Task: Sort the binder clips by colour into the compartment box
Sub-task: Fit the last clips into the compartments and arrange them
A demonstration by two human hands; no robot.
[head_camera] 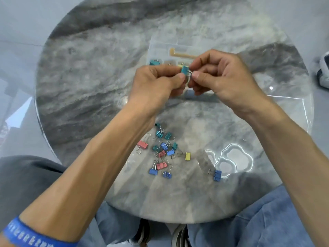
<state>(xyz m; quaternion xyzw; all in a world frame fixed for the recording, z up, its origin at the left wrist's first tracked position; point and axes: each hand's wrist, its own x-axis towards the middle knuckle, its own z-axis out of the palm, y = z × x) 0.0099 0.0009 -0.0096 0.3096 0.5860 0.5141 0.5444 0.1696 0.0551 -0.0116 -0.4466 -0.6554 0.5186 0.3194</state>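
Note:
Both hands meet above the clear compartment box. My left hand pinches the body of a teal binder clip, and my right hand pinches its wire handles. Inside the box a teal clip sits in the left compartment and a yellow clip further right; much of the box is hidden behind my hands. A loose pile of teal, blue, pink and yellow clips lies on the marble table near me. One pink clip lies at its left, and a blue clip sits apart at the right.
The round marble table has a glossy top with light reflections at the right. A tan plastic tool lies in the box's rear compartment. My knees in jeans are under the near edge. A white object stands off the table at the far right.

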